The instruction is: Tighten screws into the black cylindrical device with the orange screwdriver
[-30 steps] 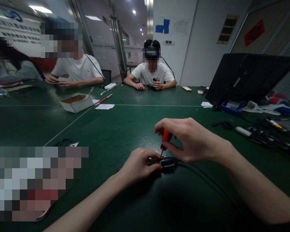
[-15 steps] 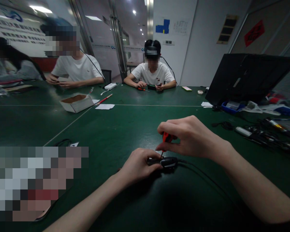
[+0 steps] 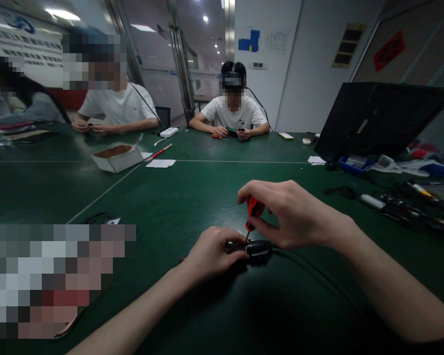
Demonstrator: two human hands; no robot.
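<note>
My right hand (image 3: 281, 212) is closed around the red and black handle of a screwdriver (image 3: 255, 208). The screwdriver stands nearly upright, and its thin shaft runs down to a small black device with a cable (image 3: 259, 248). Whether the tip sits in a screw is too small to make out. Fingers and thumb of my left hand (image 3: 218, 249) pinch the left end of this device and hold it low at the green table (image 3: 192, 197). From its right end a black cable curves toward the lower right, passing under my right forearm.
A white open box (image 3: 118, 159), paper (image 3: 161, 163) and a red pencil-like stick (image 3: 160, 152) lie at the back left. On the right stand a black monitor (image 3: 377, 121), a blue tray (image 3: 355, 165) and tangled cables (image 3: 410, 207). Co-workers sit across the table.
My right hand's fingers have shifted and loosened around the screwdriver handle, showing more of it. My left hand and the black device have stayed in place. The co-worker opposite has moved their hands slightly.
</note>
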